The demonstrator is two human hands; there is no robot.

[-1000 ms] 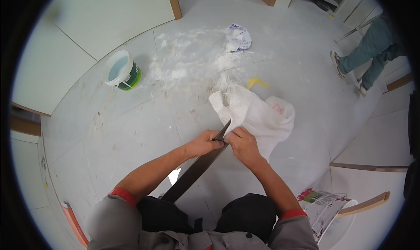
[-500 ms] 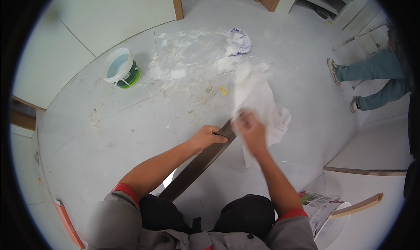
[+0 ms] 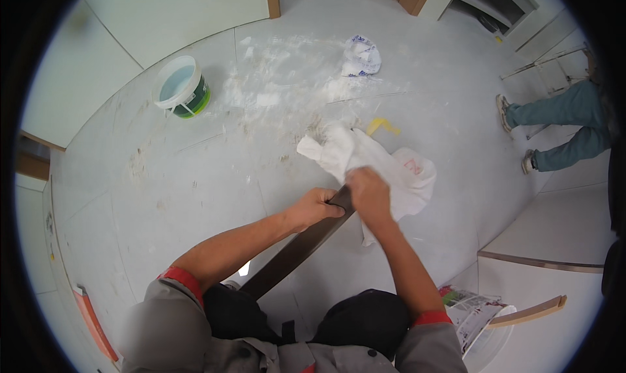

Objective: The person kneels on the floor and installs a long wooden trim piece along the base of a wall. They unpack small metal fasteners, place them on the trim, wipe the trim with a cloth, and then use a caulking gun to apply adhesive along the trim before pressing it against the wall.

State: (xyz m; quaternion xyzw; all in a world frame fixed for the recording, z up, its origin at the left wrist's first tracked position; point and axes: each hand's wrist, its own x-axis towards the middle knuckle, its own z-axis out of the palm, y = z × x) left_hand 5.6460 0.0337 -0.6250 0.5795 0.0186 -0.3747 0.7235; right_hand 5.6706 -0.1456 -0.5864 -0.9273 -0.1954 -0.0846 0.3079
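Observation:
My left hand (image 3: 317,207) grips a long dark flat strip (image 3: 293,252) near its upper end; the strip slants down toward my knees. My right hand (image 3: 368,192) is closed on a white cloth (image 3: 365,158) with a red mark, pressed against the strip's top. The cloth hangs loose above the dusty grey floor. White powder (image 3: 287,86) is smeared over the floor tiles beyond it.
A white and green bucket (image 3: 182,86) stands at the upper left. A crumpled white bag (image 3: 360,55) and a yellow scrap (image 3: 381,125) lie further off. Another person's legs (image 3: 554,132) show at the right. Printed paper (image 3: 473,308) lies by a wooden strip (image 3: 528,313) at lower right.
The cloth swung up and away half a second ago, then came back down and spread to the right. My right hand stays at the strip's top; my left hand holds still.

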